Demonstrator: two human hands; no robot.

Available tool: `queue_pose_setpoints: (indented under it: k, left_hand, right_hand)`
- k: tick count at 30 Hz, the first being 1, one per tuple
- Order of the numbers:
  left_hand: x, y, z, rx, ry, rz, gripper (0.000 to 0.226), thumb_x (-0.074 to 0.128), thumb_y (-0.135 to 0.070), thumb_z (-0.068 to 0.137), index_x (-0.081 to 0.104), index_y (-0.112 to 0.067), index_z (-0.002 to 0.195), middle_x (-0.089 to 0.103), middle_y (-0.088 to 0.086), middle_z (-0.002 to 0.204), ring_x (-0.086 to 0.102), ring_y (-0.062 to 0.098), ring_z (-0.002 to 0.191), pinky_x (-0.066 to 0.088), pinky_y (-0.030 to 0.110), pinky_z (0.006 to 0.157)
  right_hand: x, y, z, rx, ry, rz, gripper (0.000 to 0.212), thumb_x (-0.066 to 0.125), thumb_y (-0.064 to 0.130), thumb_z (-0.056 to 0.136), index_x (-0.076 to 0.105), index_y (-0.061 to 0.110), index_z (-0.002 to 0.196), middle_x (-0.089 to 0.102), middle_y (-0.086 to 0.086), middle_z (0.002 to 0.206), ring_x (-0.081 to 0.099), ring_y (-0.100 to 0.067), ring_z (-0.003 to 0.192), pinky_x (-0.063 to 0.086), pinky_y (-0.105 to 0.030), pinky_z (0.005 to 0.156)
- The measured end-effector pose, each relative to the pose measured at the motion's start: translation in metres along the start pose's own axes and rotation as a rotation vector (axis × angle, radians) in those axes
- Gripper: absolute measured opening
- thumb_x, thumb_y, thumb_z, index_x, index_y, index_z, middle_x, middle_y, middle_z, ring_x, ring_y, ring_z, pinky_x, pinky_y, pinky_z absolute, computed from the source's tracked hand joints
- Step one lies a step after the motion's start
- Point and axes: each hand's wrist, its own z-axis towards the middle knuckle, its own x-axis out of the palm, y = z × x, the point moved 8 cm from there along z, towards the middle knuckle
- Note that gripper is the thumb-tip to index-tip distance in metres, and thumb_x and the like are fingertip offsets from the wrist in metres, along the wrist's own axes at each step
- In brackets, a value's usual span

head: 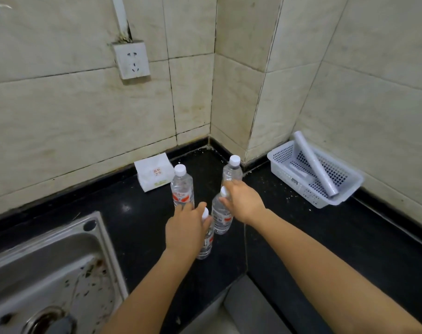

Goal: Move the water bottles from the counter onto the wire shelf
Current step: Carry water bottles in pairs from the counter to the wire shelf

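Observation:
Several clear water bottles with white caps stand on the black counter (137, 227) near the wall corner. My left hand (184, 227) reaches over the front left bottle (206, 239). Its spread fingertips touch the lower part of the back left bottle (181, 186), which has a red label. My right hand (243, 201) has its fingers wrapped on the body of the back right bottle (232, 169). Its thumb is by the cap of the front right bottle (220, 220). No wire shelf is in view.
A steel sink (48, 273) fills the lower left. A white tissue pack (153, 171) lies against the back wall. A white perforated basket (313, 174) holding a plastic roll sits at the right wall. A wall socket (131, 60) hangs above.

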Motion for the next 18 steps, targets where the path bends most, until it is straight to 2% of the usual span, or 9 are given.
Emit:
queue_pose_setpoints:
  k: [5,7,12,15,18]
  left_hand:
    - [-0.007,-0.001,0.001,-0.009,0.032,-0.046,0.042,0.053,-0.038,0.092,0.047,-0.022,0.13,0.057,0.005,0.12,0.051,0.019,0.114,0.048,0.03,0.084]
    - [0.009,-0.046,-0.024,0.208,0.112,-0.041,0.041,0.054,-0.037,0.092,0.049,-0.02,0.129,0.057,0.004,0.119,0.053,0.018,0.111,0.048,0.029,0.085]
    - [0.004,-0.04,-0.025,0.243,0.076,-0.113,0.032,0.056,-0.033,0.089,0.06,-0.015,0.115,0.059,0.006,0.098,0.056,0.021,0.093,0.049,0.031,0.076]
    - [0.003,-0.039,-0.023,0.251,0.079,-0.125,0.03,0.056,-0.032,0.088,0.06,-0.015,0.112,0.057,0.006,0.093,0.053,0.022,0.092,0.046,0.033,0.073]
    - [0.003,-0.069,-0.041,0.327,0.116,-0.178,0.026,0.056,-0.032,0.088,0.06,-0.019,0.11,0.052,0.002,0.09,0.053,0.021,0.093,0.041,0.03,0.069]
  right_hand:
    - [0.002,-0.005,-0.026,0.111,0.003,0.24,0.022,0.067,0.031,0.086,0.061,0.015,0.1,0.064,-0.005,0.099,0.062,-0.023,0.09,0.053,-0.042,0.079]
    - [-0.003,-0.042,-0.102,0.314,-0.126,0.324,0.022,0.069,0.03,0.083,0.063,0.017,0.1,0.065,-0.001,0.098,0.062,-0.019,0.089,0.054,-0.038,0.078]
    - [0.001,-0.063,-0.12,0.416,-0.167,0.444,0.022,0.075,0.029,0.078,0.065,0.02,0.095,0.069,0.003,0.09,0.063,-0.014,0.083,0.049,-0.028,0.068]
    - [-0.018,-0.069,-0.12,0.445,-0.18,0.486,0.02,0.077,0.028,0.074,0.068,0.018,0.09,0.069,0.002,0.084,0.064,-0.014,0.079,0.052,-0.031,0.065]
    - [-0.038,-0.088,-0.164,0.502,-0.188,0.467,0.022,0.078,0.03,0.071,0.071,0.016,0.087,0.07,-0.001,0.08,0.065,-0.016,0.078,0.056,-0.039,0.067]
